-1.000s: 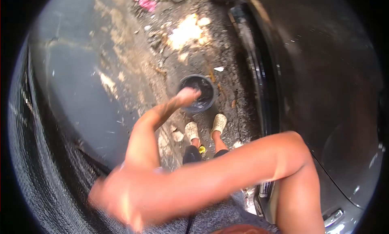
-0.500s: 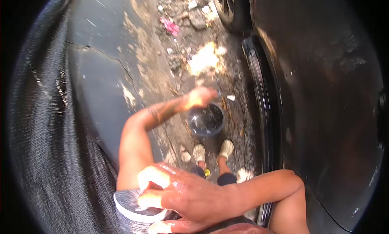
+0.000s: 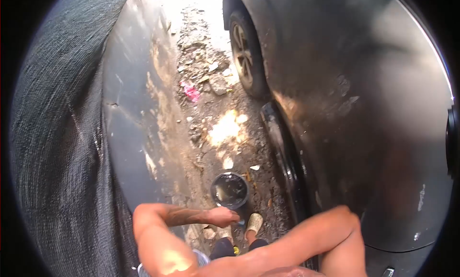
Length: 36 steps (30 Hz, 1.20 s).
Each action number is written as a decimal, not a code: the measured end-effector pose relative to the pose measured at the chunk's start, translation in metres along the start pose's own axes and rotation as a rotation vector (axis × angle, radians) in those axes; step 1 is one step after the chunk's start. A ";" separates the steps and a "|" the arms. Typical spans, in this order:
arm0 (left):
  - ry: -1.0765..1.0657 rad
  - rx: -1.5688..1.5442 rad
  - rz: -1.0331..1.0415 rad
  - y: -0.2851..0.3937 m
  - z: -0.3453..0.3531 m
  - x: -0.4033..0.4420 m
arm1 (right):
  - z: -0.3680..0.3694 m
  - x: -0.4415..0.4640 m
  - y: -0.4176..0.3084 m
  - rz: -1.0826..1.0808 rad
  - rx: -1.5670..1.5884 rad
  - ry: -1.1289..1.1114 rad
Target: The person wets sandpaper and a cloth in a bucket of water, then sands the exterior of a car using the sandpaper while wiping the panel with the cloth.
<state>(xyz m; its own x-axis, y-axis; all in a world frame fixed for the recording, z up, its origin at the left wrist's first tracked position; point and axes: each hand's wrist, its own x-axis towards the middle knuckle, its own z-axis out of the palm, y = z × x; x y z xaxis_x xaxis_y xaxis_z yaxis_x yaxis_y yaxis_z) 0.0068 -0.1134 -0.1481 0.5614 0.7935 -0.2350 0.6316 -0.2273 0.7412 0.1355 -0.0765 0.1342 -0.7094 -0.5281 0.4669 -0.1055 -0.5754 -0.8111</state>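
Note:
My left hand is closed just below the near rim of a round dark bucket, over the ground by my feet. A small bluish thing shows at its fingertips, too small to make out. Dark liquid with a shiny surface fills part of the bucket. My right forearm crosses the bottom of the view toward my left upper arm, and the hand itself is out of sight. Grey cloth with a pale edge, which looks like a sleeve, lies around that upper arm.
A dark car with a wheel stands on the right. A stained grey wall and black mesh netting line the left. Rubble and a pink scrap lie on the ground ahead. A light clog is on my foot.
My left hand has moved from the bucket's far side to its near side. My right hand, earlier gripping the grey cloth by my left shoulder, has dropped out of view. The view has tilted up.

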 end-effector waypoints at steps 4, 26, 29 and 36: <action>0.606 -0.506 0.340 -0.049 -0.129 0.000 | -0.006 -0.039 -0.008 -0.128 -0.044 0.324; 1.256 0.650 0.488 0.093 -0.417 0.175 | 0.043 -0.089 0.289 0.525 -0.312 0.174; 1.393 0.694 0.630 0.106 -0.393 0.145 | -0.017 -0.058 0.129 0.603 0.260 0.161; 1.151 0.402 -0.064 -0.052 -0.236 0.053 | -0.066 0.005 -0.045 -0.101 -0.703 0.448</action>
<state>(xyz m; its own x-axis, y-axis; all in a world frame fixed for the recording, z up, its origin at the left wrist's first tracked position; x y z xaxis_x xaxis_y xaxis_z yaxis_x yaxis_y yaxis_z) -0.1221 0.0738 -0.0505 -0.1497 0.7997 0.5814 0.8757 -0.1657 0.4535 0.0912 -0.0123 0.1493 -0.8671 -0.1118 0.4855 -0.4881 -0.0046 -0.8728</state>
